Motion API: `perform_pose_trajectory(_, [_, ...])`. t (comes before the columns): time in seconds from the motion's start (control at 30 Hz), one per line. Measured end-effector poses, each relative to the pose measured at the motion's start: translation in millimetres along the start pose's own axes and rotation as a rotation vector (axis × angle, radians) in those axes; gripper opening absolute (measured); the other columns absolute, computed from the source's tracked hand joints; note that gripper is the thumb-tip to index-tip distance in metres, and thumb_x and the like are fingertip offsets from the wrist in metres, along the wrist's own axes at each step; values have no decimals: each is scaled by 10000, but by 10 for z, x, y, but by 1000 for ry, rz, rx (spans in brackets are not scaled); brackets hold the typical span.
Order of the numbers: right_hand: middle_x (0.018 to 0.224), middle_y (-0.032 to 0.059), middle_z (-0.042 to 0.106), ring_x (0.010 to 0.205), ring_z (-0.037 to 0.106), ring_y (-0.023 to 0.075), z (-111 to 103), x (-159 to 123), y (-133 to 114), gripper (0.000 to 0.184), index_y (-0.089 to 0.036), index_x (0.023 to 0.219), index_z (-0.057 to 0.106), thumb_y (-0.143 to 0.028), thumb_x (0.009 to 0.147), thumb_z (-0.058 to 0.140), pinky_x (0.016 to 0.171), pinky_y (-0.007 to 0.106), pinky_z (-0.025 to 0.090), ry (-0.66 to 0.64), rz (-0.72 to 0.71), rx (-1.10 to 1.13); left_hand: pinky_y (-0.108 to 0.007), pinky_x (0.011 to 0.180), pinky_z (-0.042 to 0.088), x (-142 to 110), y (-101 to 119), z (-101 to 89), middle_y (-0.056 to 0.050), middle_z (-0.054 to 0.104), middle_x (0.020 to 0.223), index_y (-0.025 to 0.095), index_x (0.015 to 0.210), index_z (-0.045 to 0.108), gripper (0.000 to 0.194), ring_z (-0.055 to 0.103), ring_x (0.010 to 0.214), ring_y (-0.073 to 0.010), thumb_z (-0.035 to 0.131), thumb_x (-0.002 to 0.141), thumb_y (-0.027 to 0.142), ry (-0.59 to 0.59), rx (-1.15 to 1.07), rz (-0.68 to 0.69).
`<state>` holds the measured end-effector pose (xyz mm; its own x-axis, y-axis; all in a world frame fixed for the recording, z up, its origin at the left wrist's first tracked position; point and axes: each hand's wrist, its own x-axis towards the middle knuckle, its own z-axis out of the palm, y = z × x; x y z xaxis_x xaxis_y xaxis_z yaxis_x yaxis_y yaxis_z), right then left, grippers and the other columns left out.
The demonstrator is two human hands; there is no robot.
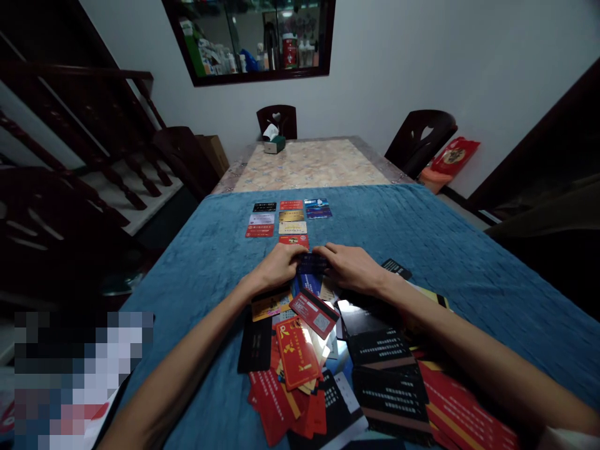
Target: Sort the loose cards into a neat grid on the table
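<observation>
Between my two hands is a dark card point(311, 263), pinched at its left end by my left hand point(280, 265) and at its right end by my right hand point(352, 265). Fingers of both hands are curled in at its edges. Just below them spreads a loose heap of cards, with a red card point(297, 352), a dark red striped card point(315, 312) and several black cards point(382, 347) on top. Beyond my hands lie cards laid out in columns, including a red card point(294, 240), a cream card point(292, 227) and a blue card point(318, 208).
A blue cloth point(201, 250) covers the near part of the table point(319, 165). At the far end stands a tissue box point(274, 144). Chairs point(419, 140) surround the table, and a red bag point(454, 156) sits at the right. A wooden railing point(84, 72) runs along the left.
</observation>
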<state>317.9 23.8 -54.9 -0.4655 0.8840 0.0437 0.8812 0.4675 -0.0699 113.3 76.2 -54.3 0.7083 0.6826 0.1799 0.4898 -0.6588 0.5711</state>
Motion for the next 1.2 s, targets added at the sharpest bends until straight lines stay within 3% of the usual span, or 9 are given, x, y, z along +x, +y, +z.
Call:
perform_pose_trajectory(0.27, [1131,120,594,936,594,230,70,18,11,574,-167,1377,418,-226,829,578,670,295,379,133,-11,-114,-310,829,529,37,-46,-19,-53,764,997,168,1059,726,421,698,903,-194,501,760,-24,48,8,-33])
perform_pose_trajectory(0.6, [1075,113,622,916,588,233,84,17,-28,460,-177,1298,471,-213,854,585,676,311,380,208,-14,-211,-333,848,529,30,-37,-95,-31,757,953,175,1001,709,367,690,904,-182,516,758,-20,83,7,-13])
perform_pose_trajectory(0.9, [1103,127,653,951,608,245,105,49,-76,469,-145,1315,462,-234,871,585,718,325,426,238,-16,-172,-397,942,513,-65,29,-202,-95,622,1184,163,1199,536,468,612,1054,-226,624,748,70,131,105,41])
perform_pose_trajectory(1.07, [1119,150,658,967,599,261,-21,120,-142,440,-126,1284,485,-227,864,562,721,338,425,173,-17,-155,-439,975,495,-180,74,-318,-115,517,1272,188,1251,469,557,557,1147,-281,686,738,171,73,249,34])
perform_pose_trajectory(1.2, [1106,152,648,983,567,265,-128,221,-237,392,-135,1225,510,-245,855,578,715,329,407,149,-30,-157,-489,1041,454,-282,-3,-359,-159,430,1395,184,1330,422,673,501,1256,-331,700,718,145,104,347,32])
